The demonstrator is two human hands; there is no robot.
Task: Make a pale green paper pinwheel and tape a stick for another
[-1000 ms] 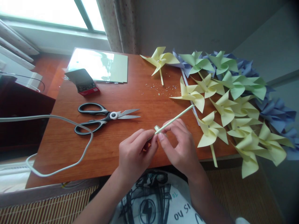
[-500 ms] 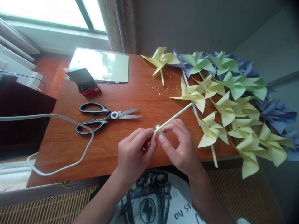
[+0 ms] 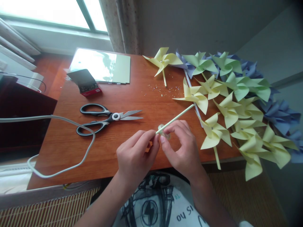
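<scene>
Above the table's front part, my left hand (image 3: 138, 149) pinches the lower end of a thin pale-green paper stick (image 3: 178, 116). The stick slants up and to the right, its far tip near a yellow pinwheel (image 3: 195, 96). My right hand (image 3: 182, 146) has thumb and forefinger closed on a small roll of clear tape (image 3: 164, 132), which sits against the stick close to my left fingertips. Part of the roll is hidden by the fingers. Left of my hands lie scissors (image 3: 115, 117) with grey-black handles, blades slightly apart.
Several yellow, green and blue paper pinwheels (image 3: 248, 86) are heaped along the table's right side. A small open red box (image 3: 91, 90) stands before a pack of paper (image 3: 123, 69). A white cable (image 3: 88, 151) loops over the left edge. Tiny scraps (image 3: 162, 94) lie beyond my hands.
My left hand has shifted slightly left along with the stick's lower end. More of the tape roll shows beneath the stick.
</scene>
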